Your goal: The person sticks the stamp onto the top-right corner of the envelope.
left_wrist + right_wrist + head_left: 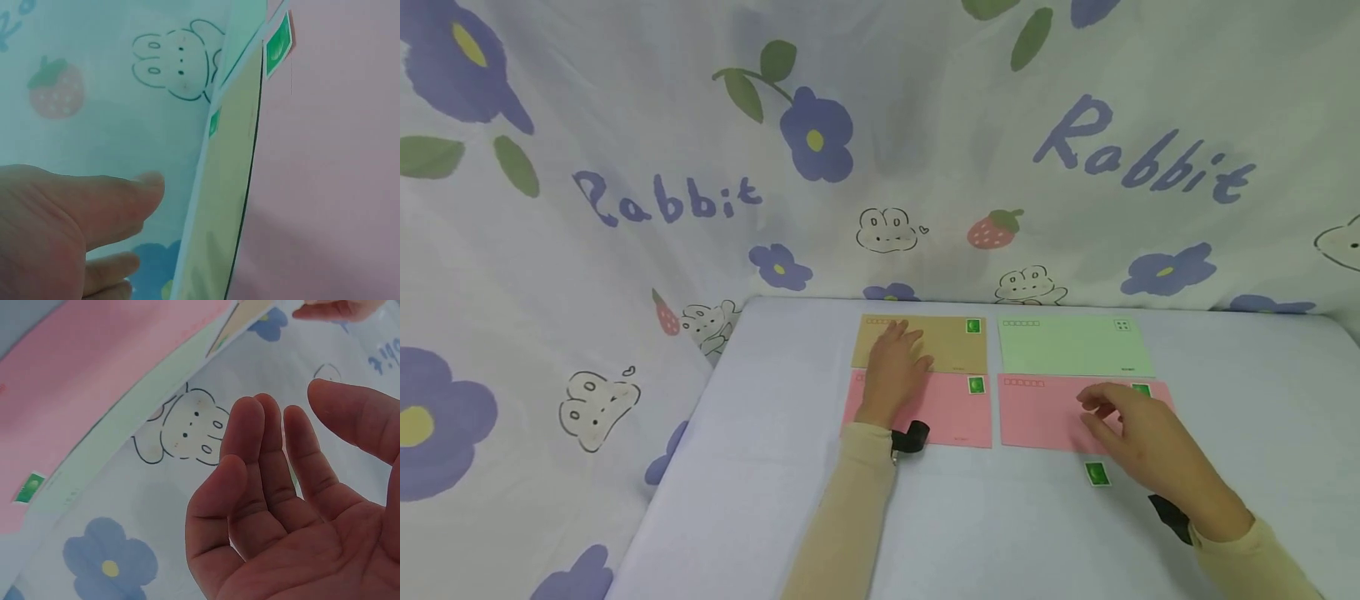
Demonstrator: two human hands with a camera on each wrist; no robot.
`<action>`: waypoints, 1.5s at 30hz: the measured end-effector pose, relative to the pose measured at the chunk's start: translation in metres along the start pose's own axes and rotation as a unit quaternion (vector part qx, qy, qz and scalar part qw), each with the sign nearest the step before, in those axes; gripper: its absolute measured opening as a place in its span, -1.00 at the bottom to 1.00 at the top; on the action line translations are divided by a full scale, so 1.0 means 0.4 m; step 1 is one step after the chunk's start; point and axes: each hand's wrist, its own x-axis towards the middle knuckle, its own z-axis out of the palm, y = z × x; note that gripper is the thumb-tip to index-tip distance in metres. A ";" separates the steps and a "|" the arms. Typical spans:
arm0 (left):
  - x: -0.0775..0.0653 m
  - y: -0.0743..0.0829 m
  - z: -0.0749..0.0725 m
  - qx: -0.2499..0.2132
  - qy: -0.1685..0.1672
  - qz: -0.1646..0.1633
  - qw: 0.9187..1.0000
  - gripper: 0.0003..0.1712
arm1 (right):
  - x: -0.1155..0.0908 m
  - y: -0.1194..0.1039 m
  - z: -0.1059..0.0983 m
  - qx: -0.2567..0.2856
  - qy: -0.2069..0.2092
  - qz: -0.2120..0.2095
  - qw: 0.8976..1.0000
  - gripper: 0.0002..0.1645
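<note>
Backdrop point(925, 150): pale fabric is hanging behind and to the left of your workspace, showing purple flowers point(815, 137), rabbits point(887, 232) and strawberries point(991, 232).
Table point(760, 483): white cloth is covering the top, its far edge running along the foot of the backdrop, its left edge slanting toward you.
Brown envelope point(951, 350): it is lying near the table's far edge, bearing a first green stamp point(973, 326) in its top right corner.
Green envelope point(1073, 350): it is lying to the right of the brown one, near that same edge, showing a printed square in its top right corner.
Left pink envelope point(955, 412): it is lying just in front of the brown one, bearing a second green stamp point(976, 385).
Right pink envelope point(1037, 414): it is lying in front of the green one, a third green stamp point(1141, 389) partly showing behind your right hand point(1150, 446).
Loose stamp point(1097, 474): it is lying on the table just in front of the right pink envelope.
Left hand point(895, 375): you are reaching over the brown and left pink envelopes, fingers loosely extended; I cannot tell whether they are touching paper.
Right hand: you are hovering over the right pink envelope, fingers gently bending, thumb standing apart from them.
Sleeves point(846, 517): you are wearing beige cuffs.
</note>
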 end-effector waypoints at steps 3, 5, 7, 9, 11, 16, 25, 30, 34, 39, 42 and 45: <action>-0.003 0.011 0.002 0.001 0.001 0.004 1.000 -0.47 | -0.013 0.004 0.003 0.005 -0.004 0.011 1.000 -0.77; -0.006 0.020 0.004 0.005 0.002 0.009 1.000 -0.47 | -0.021 0.007 0.004 0.005 -0.009 0.022 1.000 -0.77; -0.008 0.029 0.008 0.009 0.004 0.015 1.000 -0.47 | -0.030 0.011 0.003 0.005 -0.017 0.034 0.999 -0.77; -0.011 0.039 0.009 0.009 0.006 0.023 1.000 -0.47 | -0.040 0.015 0.005 0.005 -0.019 0.041 0.999 -0.76; -0.013 0.048 0.012 0.007 0.008 0.033 0.999 -0.48 | -0.050 0.020 0.006 0.005 -0.019 0.044 0.999 -0.76; -0.017 0.072 0.022 -0.005 0.001 0.049 0.999 -0.49 | -0.071 0.035 0.012 0.011 -0.018 0.047 0.999 -0.78; -0.012 0.119 0.044 -0.022 -0.022 0.059 0.998 -0.48 | -0.090 0.052 0.027 0.017 -0.032 0.065 0.997 -0.76; -0.001 0.147 0.060 -0.026 -0.030 0.075 0.996 -0.49 | -0.095 0.058 0.035 0.023 -0.026 0.068 0.997 -0.73; 0.002 0.170 0.067 -0.029 -0.036 0.075 0.996 -0.49 | -0.092 0.057 0.037 0.034 -0.025 0.072 0.997 -0.70; 0.007 0.204 0.082 -0.023 -0.040 0.067 0.997 -0.47 | -0.092 0.057 0.030 0.040 -0.045 0.074 0.995 -0.72; 0.010 0.222 0.095 -0.011 -0.044 0.068 0.997 -0.46 | -0.094 0.059 0.028 0.052 -0.061 0.074 0.994 -0.71; 0.012 0.238 0.107 0.001 -0.056 0.067 0.996 -0.45 | -0.095 0.060 0.028 0.056 -0.076 0.074 0.993 -0.68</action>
